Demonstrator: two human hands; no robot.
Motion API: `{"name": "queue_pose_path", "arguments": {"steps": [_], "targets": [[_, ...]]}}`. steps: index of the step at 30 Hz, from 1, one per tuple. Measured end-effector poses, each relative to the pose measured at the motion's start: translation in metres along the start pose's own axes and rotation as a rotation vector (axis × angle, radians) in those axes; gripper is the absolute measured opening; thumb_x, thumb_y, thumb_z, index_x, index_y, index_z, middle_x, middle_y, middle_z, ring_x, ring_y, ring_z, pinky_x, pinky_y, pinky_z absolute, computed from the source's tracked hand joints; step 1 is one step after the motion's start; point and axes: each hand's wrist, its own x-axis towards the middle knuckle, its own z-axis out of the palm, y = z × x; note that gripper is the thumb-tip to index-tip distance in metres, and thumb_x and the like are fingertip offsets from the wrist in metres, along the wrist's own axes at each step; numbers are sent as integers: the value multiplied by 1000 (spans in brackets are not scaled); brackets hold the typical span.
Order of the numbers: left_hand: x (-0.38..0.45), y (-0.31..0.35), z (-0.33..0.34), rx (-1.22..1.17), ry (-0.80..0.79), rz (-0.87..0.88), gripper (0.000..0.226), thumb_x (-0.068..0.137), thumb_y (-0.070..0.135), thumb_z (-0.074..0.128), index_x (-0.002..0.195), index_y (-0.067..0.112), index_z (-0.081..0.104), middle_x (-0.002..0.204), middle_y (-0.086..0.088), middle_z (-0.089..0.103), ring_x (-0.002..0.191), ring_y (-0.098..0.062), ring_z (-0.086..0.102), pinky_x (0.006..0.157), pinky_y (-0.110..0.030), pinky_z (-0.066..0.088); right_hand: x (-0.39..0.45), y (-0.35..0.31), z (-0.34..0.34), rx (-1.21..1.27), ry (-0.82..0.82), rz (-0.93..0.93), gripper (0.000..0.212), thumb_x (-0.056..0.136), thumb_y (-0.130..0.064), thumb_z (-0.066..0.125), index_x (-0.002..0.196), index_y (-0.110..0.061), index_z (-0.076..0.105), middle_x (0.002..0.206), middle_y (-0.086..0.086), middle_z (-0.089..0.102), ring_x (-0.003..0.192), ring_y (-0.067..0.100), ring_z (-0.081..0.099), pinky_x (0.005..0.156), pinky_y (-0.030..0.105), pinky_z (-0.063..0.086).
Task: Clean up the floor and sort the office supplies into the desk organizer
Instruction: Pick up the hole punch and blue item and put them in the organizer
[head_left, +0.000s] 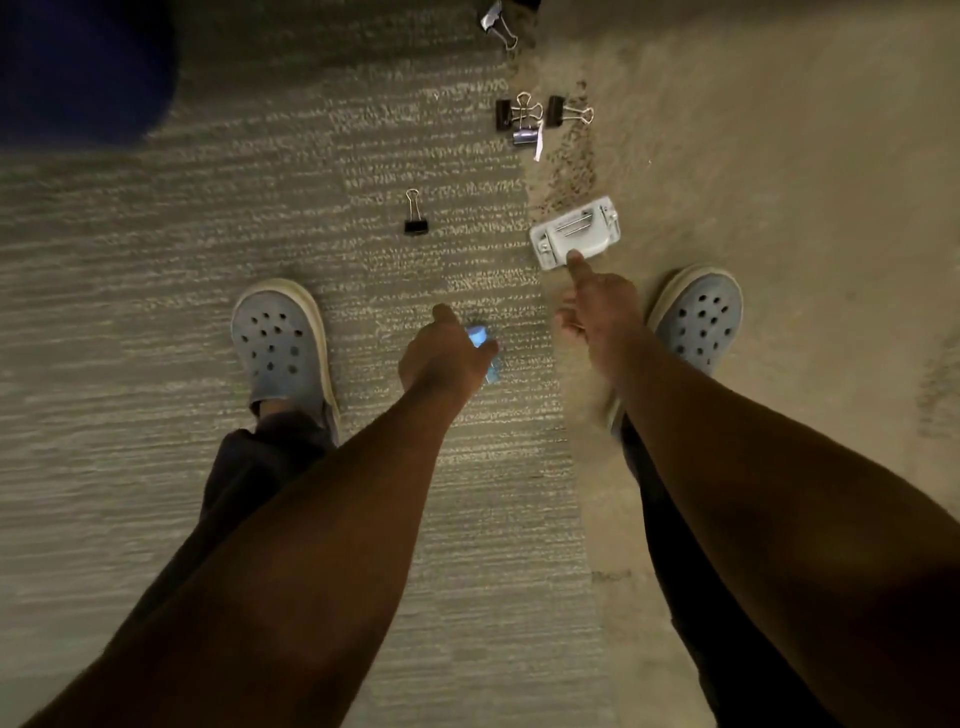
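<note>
I look straight down at a carpeted floor. My left hand (447, 353) is closed around a small blue object (480, 340), too blurred to name. My right hand (597, 306) reaches forward, its index fingertip touching the near edge of a white hole punch (574, 231) lying on the carpet. A small black binder clip (415, 218) lies alone to the left of the punch. Farther ahead, a cluster of binder clips (530, 117) lies with a white scrap of paper (539, 145). Another binder clip (500, 28) sits near the top edge.
My two feet in pale blue clogs stand on the carpet, the left one (280, 343) and the right one (698, 317) flanking my hands. A dark blue object (78, 67) fills the top left corner. The carpet changes from grey striped to tan at the middle.
</note>
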Motion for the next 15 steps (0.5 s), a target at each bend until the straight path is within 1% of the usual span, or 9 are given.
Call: {"name": "queue_pose_path", "arguments": {"steps": [1, 3, 5, 7, 10, 11, 13, 15], "targets": [[4, 1, 8, -7, -11, -24, 57, 85, 49, 65, 122, 13, 43, 115, -11, 64, 104, -32, 63, 68, -33, 42, 5, -6, 1, 76, 5, 46, 46, 85, -57, 62, 88, -12, 67, 82, 9, 73, 69, 22, 69, 69, 36, 58], [9, 2, 23, -31, -22, -44, 59, 84, 49, 67, 122, 12, 42, 117, -12, 63, 106, -34, 62, 74, -37, 46, 17, -12, 3, 181, -2, 103, 45, 85, -53, 64, 96, -9, 66, 83, 8, 71, 70, 19, 64, 72, 35, 57], [13, 2, 33, -67, -8, -43, 57, 85, 44, 68, 122, 11, 42, 117, -14, 64, 107, -35, 61, 78, -38, 48, 27, -15, 5, 218, 2, 118, 39, 86, -49, 66, 93, -11, 65, 81, 6, 67, 71, 17, 60, 75, 35, 57], [14, 4, 39, -113, 25, -33, 50, 87, 36, 67, 122, 9, 43, 115, -15, 65, 105, -35, 62, 75, -36, 47, 30, -18, 8, 244, 8, 125, 29, 88, -44, 66, 86, -15, 63, 80, 4, 66, 70, 15, 59, 76, 35, 57], [14, 6, 41, -163, 62, -6, 42, 88, 25, 65, 121, 9, 43, 112, -15, 67, 100, -34, 64, 68, -31, 41, 33, -21, 9, 287, 22, 127, 20, 88, -37, 67, 83, -19, 62, 83, 3, 67, 66, 12, 59, 65, 29, 56], [15, 6, 40, -168, 64, -8, 41, 88, 23, 65, 120, 10, 44, 111, -14, 67, 98, -33, 65, 67, -31, 41, 34, -22, 9, 290, 25, 134, 19, 88, -36, 68, 83, -19, 62, 84, 3, 68, 66, 12, 60, 64, 28, 55], [16, 7, 37, -167, 65, -19, 42, 85, 24, 66, 119, 11, 44, 109, -12, 67, 95, -32, 65, 66, -32, 43, 35, -24, 7, 280, 22, 145, 18, 86, -34, 71, 81, -19, 61, 86, 3, 68, 70, 13, 61, 70, 30, 55], [17, 7, 30, -180, 67, -11, 43, 83, 26, 67, 116, 13, 43, 105, -11, 68, 89, -31, 65, 67, -34, 49, 33, -24, 5, 260, 24, 142, 17, 85, -31, 72, 84, -18, 62, 88, 3, 68, 73, 14, 61, 75, 32, 53]]}}
